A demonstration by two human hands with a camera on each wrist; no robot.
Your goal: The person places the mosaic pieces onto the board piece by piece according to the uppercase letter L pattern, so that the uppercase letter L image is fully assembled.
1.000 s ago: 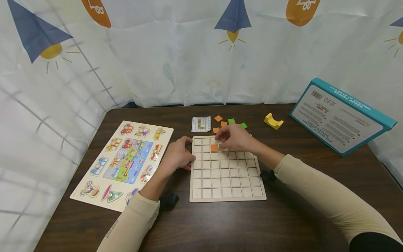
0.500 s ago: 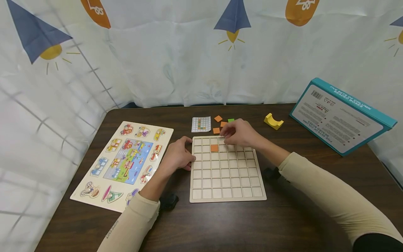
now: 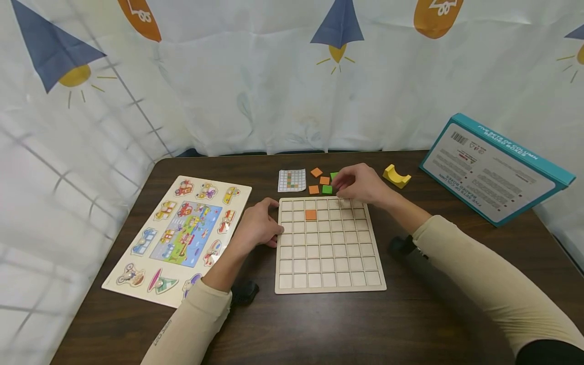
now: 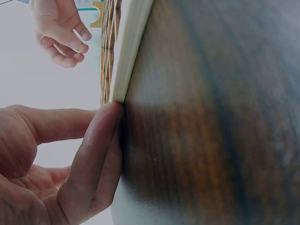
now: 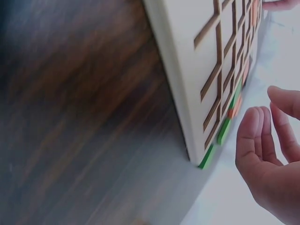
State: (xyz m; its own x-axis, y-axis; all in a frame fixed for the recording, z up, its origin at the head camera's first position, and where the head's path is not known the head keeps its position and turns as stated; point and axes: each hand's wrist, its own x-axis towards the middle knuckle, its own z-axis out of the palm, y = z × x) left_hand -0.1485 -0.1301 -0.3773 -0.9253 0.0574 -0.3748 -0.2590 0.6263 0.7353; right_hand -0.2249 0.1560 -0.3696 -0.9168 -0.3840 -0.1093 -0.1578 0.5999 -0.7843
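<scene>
A wooden grid board (image 3: 319, 253) lies flat on the dark table, one orange square tile (image 3: 311, 215) sitting in a cell of its second row. My left hand (image 3: 259, 223) touches the board's left edge near the top corner; in the left wrist view its fingertips (image 4: 110, 112) rest against the side of the board. Over the board's far right edge hovers my right hand (image 3: 360, 184), partly covering the loose green tiles. The right wrist view shows its thumb and fingertips apart, nothing between them. Beyond the far edge a green tile (image 3: 327, 189) lies beside loose orange tiles (image 3: 314, 189).
A printed grid card (image 3: 292, 180) lies behind the board. To the left is a vehicle picture puzzle (image 3: 175, 238). A yellow curved block (image 3: 396, 176) and a teal-edged box (image 3: 493, 167) stand at the back right, before a patterned curtain (image 3: 274, 91).
My right hand has moved from above the board, near the orange tile, rightward and back, uncovering a green tile behind the far edge. My left hand stays at the board's edge.
</scene>
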